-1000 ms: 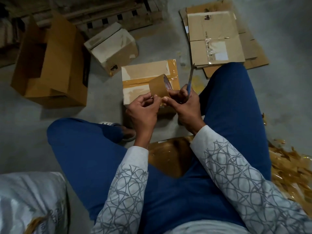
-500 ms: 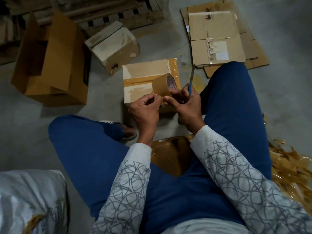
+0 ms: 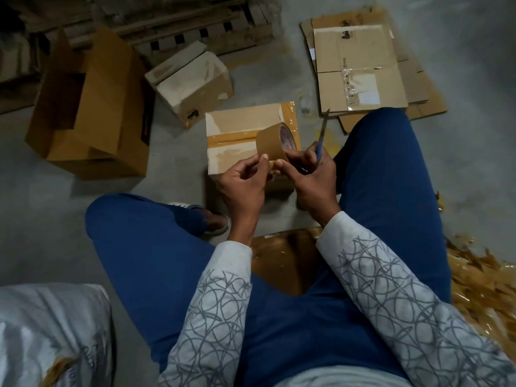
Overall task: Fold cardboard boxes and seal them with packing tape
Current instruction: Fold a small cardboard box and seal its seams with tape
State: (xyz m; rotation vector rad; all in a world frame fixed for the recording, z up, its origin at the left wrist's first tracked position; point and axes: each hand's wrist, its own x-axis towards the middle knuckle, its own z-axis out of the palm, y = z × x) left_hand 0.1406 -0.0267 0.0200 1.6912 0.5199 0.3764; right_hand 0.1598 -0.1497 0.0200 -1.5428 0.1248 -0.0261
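Far to the left of your grip and nearer to you lies a white sack (image 3: 42, 331). Left of the grip and farther out stands a large open cardboard box (image 3: 92, 107) with its flaps up. Between that and the grip, farther away from you, a small box (image 3: 192, 82) sits tilted on the floor, with a wooden pallet (image 3: 195, 26) behind it.

Straight beyond and beneath your grip is the taped box (image 3: 237, 138), its top flaps shut and a brown strip running across the seam.

Your left hand (image 3: 243, 182) has its thumb and forefinger pinched narrow on the near edge of the tape roll (image 3: 272, 141); the other fingers are curled in. The roll stands on edge above the taped box, its printed core facing right.

Your right hand (image 3: 312, 174) holds the roll from the other side, with the thumb pressed on its near edge, almost touching your left thumb. The same hand grips a blue-handled cutter (image 3: 321, 138), whose blade points up and away from you.

Right of the grip and farther out, a stack of flattened cardboard (image 3: 360, 71) lies on the floor beyond your right knee. Far right and nearer to you is a heap of tape scraps (image 3: 480, 275).
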